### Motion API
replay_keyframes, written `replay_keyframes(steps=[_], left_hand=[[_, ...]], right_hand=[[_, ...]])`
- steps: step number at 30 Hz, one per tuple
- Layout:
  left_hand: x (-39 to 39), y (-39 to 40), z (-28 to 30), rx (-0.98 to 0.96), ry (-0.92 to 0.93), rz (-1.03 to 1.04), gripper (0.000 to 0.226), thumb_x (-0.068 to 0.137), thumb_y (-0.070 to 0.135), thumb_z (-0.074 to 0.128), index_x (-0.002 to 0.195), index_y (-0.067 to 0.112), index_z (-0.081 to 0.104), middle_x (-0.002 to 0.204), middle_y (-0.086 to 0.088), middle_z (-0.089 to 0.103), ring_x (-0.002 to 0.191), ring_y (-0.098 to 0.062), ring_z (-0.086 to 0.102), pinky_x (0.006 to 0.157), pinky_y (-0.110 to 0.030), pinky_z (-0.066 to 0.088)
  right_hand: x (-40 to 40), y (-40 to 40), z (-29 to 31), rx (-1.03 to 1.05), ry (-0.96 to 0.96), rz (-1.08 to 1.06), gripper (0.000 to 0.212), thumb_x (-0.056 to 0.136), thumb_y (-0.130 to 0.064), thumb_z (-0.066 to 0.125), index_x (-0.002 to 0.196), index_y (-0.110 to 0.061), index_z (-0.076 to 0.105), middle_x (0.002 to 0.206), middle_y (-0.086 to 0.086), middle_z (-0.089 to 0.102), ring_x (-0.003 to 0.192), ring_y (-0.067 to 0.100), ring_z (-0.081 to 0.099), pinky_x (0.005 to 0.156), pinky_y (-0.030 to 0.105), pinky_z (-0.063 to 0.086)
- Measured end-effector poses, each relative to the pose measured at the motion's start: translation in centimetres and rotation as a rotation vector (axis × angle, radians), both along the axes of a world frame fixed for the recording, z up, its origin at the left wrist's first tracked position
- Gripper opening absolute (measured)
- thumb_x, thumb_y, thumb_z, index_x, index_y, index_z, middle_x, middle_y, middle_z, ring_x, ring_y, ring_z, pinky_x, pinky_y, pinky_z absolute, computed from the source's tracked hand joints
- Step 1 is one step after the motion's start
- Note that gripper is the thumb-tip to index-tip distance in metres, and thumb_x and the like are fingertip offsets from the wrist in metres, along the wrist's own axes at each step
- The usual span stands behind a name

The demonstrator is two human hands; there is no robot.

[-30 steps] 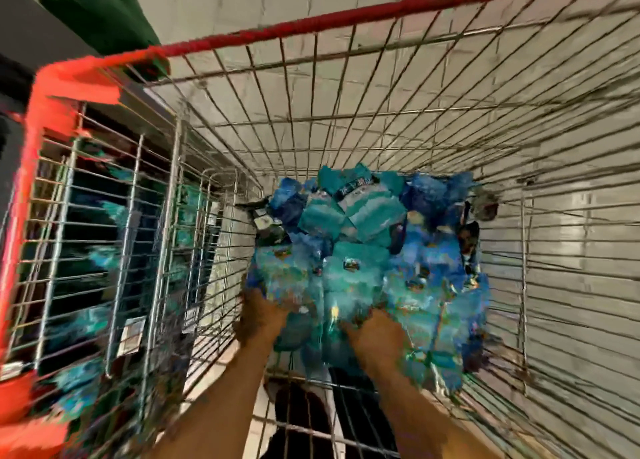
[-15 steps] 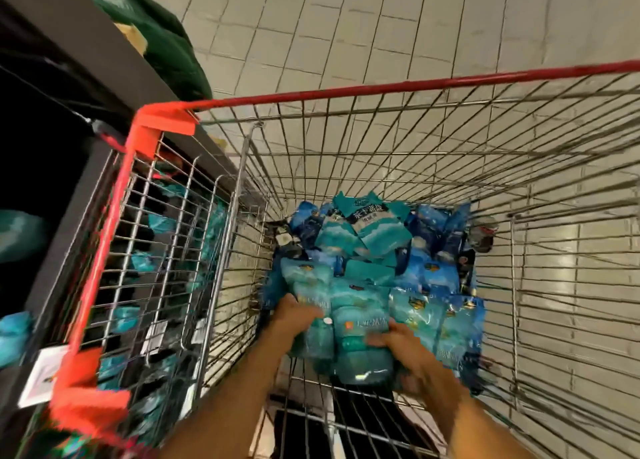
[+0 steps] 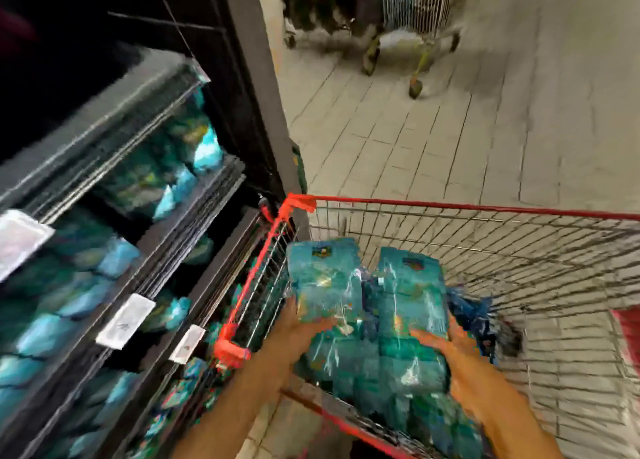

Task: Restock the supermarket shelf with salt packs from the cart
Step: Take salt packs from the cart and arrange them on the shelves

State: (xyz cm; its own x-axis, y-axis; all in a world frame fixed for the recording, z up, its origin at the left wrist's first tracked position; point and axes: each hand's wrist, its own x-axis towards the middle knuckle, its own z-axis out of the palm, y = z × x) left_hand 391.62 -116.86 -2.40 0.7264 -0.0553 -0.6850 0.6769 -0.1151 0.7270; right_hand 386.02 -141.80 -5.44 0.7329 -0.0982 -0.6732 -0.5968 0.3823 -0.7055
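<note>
Setting: grey tiled floor (image 3: 433, 140), supermarket aisle; view motion-blurred.
Salt packs (image 3: 374, 306): teal bundle, raised above the cart basket, gripped from both sides.
Left hand (image 3: 294, 323): closed on the bundle's left edge.
Right hand (image 3: 450, 341): closed on its right edge.
Cart (image 3: 485, 205): red-rimmed wire basket; darker blue packs (image 3: 474, 313) lie inside, behind the bundle.
Shelf (image 3: 145, 216): dark unit just left of the cart, tiers holding blue-teal packs, white price tags (image 3: 126, 320) on the edges.
Background: second wire cart (image 3: 415, 5), well apart.
</note>
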Motion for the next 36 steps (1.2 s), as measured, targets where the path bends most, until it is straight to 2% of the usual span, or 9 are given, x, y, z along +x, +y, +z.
replay_keyframes(steps=[3, 7, 9, 12, 19, 23, 28, 33, 36], left_hand=[[-2.3, 4.1, 5.4, -0.033, -0.152, 0.15, 0.051, 0.074, 0.021, 0.085, 0.113, 0.037, 0.056, 0.095, 0.024, 0.068, 0.082, 0.014, 0.065, 0.076, -0.01, 0.053], [-5.9, 10.2, 11.4, -0.008, -0.272, 0.33, 0.08, 0.046, 0.066, 0.081, 0.118, 0.038, 0.06, 0.115, 0.009, 0.071, 0.108, -0.017, 0.067, 0.098, -0.047, 0.052], [-8.0, 13.2, 14.0, 0.033, -0.371, 0.414, 0.069, 0.048, 0.069, 0.078, 0.111, 0.043, 0.064, 0.11, 0.014, 0.073, 0.104, -0.015, 0.07, 0.097, -0.047, 0.052], [-11.7, 17.1, 17.0, 0.065, -0.5, 0.528, 0.051, 0.059, 0.063, 0.078, 0.105, 0.045, 0.067, 0.107, 0.011, 0.075, 0.1, -0.014, 0.072, 0.092, -0.045, 0.055], [-20.2, 26.7, 21.5, 0.182, -0.617, 0.918, 0.047, 0.07, 0.048, 0.083, 0.11, 0.027, 0.072, 0.108, -0.004, 0.075, 0.097, -0.026, 0.073, 0.084, -0.05, 0.058], [-24.8, 32.2, 23.8, 0.253, -0.689, 1.141, 0.044, 0.064, 0.044, 0.081, 0.103, 0.024, 0.074, 0.102, -0.005, 0.077, 0.091, -0.027, 0.074, 0.074, -0.046, 0.06], [-29.8, 39.9, 25.6, 0.37, -0.747, 1.281, 0.026, 0.085, 0.025, 0.073, 0.108, 0.013, 0.072, 0.103, -0.009, 0.076, 0.09, -0.027, 0.074, 0.076, -0.046, 0.06], [-31.9, 46.6, 26.3, 0.468, -0.764, 1.343, 0.007, 0.085, 0.019, 0.073, 0.087, 0.012, 0.076, 0.086, -0.005, 0.078, 0.074, -0.018, 0.073, 0.073, -0.037, 0.059], [-32.4, 49.6, 26.2, 0.438, -0.804, 1.363, 0.018, 0.077, 0.021, 0.079, 0.093, 0.013, 0.074, 0.095, -0.002, 0.077, 0.09, -0.02, 0.073, 0.086, -0.038, 0.055]], right_hand=[[0.4, 4.0, 5.4, 0.027, -0.151, 0.04, 0.107, 0.038, -0.03, 0.098, 0.134, -0.039, 0.05, 0.14, -0.004, 0.058, 0.127, 0.023, 0.057, 0.109, 0.055, 0.04], [1.4, 10.1, 11.8, 0.083, -0.335, 0.21, 0.068, 0.052, -0.017, 0.088, 0.116, -0.02, 0.065, 0.107, 0.012, 0.075, 0.094, 0.036, 0.073, 0.075, 0.052, 0.059], [2.0, 13.1, 14.5, 0.104, -0.406, 0.327, 0.066, 0.056, -0.014, 0.086, 0.119, -0.013, 0.063, 0.107, 0.018, 0.074, 0.093, 0.041, 0.072, 0.075, 0.056, 0.058], [2.7, 18.1, 17.9, 0.127, -0.49, 0.497, 0.059, 0.059, -0.012, 0.084, 0.115, -0.01, 0.066, 0.106, 0.021, 0.073, 0.092, 0.043, 0.071, 0.08, 0.061, 0.056], [3.2, 31.4, 24.9, 0.193, -0.619, 0.974, 0.044, 0.06, -0.01, 0.081, 0.103, -0.01, 0.072, 0.098, 0.018, 0.076, 0.085, 0.038, 0.074, 0.066, 0.045, 0.061], [2.1, 39.8, 27.5, 0.256, -0.659, 1.152, 0.046, 0.062, -0.01, 0.081, 0.107, -0.012, 0.07, 0.101, 0.015, 0.076, 0.088, 0.036, 0.073, 0.068, 0.05, 0.061], [-0.3, 50.1, 29.8, 0.288, -0.725, 1.245, 0.034, 0.075, 0.003, 0.075, 0.105, -0.01, 0.068, 0.099, 0.015, 0.076, 0.081, 0.029, 0.072, 0.074, 0.05, 0.06], [-3.2, 58.9, 30.6, 0.202, -0.659, 1.201, 0.011, 0.077, 0.003, 0.075, 0.08, -0.002, 0.066, 0.075, 0.016, 0.069, 0.05, 0.02, 0.066, 0.049, 0.036, 0.056], [-4.8, 63.4, 29.8, 0.171, -0.603, 1.137, 0.013, 0.079, 0.002, 0.075, 0.078, -0.002, 0.063, 0.076, 0.015, 0.068, 0.051, 0.021, 0.067, 0.042, 0.033, 0.055]])
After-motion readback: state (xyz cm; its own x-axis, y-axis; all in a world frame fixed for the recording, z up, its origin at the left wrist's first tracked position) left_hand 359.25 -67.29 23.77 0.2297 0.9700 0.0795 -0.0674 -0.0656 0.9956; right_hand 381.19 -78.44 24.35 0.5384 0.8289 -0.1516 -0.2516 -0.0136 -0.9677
